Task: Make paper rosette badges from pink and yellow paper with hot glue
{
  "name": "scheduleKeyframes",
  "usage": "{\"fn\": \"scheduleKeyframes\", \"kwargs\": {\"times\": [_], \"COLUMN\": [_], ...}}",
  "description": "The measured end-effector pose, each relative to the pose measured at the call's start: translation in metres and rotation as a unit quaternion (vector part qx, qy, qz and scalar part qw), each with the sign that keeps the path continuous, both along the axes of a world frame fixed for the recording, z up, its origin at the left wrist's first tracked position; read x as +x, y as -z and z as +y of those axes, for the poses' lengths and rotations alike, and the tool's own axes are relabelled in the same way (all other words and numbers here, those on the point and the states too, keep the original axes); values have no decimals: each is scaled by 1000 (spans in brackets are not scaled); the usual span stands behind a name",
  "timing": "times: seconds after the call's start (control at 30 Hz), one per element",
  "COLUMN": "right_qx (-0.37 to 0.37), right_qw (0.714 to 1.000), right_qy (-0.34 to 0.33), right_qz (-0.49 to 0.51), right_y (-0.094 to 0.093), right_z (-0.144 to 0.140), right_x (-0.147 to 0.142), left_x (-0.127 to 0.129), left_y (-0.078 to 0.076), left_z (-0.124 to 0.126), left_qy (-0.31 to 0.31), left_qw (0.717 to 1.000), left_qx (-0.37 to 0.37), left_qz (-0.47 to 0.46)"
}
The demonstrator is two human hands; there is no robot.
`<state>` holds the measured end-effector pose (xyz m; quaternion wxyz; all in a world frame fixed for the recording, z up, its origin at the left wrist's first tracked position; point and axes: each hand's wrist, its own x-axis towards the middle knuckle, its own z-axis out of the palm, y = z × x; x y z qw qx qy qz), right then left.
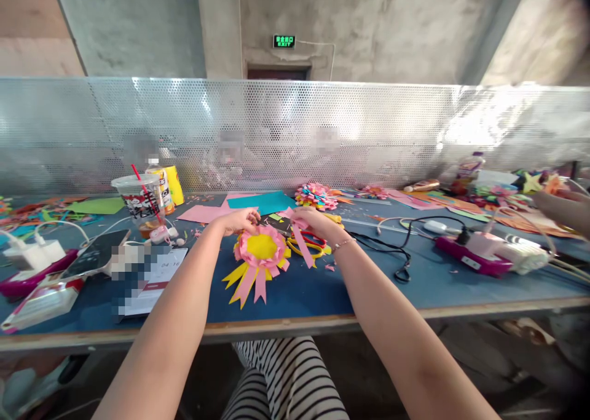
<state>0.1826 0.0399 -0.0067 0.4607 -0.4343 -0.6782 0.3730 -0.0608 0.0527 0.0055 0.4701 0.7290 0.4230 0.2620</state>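
Note:
A rosette of pink and yellow paper lies on the blue table, its yellow centre up and its forked pink and yellow tails pointing at me. My left hand is at its upper left edge, fingers bent and apart; whether they touch the petals I cannot tell. To the right, my right hand holds a pink paper strip that hangs down with a notched end showing a little yellow. Scissors with red and yellow handles lie under that strip, partly hidden by it.
A phone, a plastic cup with a red straw and a power strip stand left. Behind are coloured sheets and a layered paper flower. Black cables and another power strip lie right, near another person's hand.

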Motion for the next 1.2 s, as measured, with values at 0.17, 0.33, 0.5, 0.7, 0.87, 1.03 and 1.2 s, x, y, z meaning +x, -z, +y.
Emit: {"fn": "scheduleKeyframes", "kwargs": {"times": [0.17,0.33,0.5,0.7,0.87,1.03,1.2], "right_qx": [-25,-55,-90,-44,-14,29,83], "right_qw": [994,965,952,964,968,969,975], "right_qy": [86,-14,-154,-165,-117,-78,-24], "right_qz": [59,256,250,205,222,233,204], "right_y": [5,-5,-5,0,2,3,2], "right_z": [12,4,-9,-14,-12,-8,-3], "right_x": [1,-4,-10,-22,-28,-27,-21], "left_x": [-1,-1,1,5,8,7,5], "left_y": [6,6,-3,-8,-7,-4,-3], "left_z": [12,21,21,16,14,20,20], "left_qy": [-29,-94,-170,-185,-184,-192,-134], "left_qw": [982,944,896,878,861,878,918], "left_qx": [109,230,324,369,412,355,209], "left_qz": [-150,-217,-250,-241,-237,-258,-310]}}
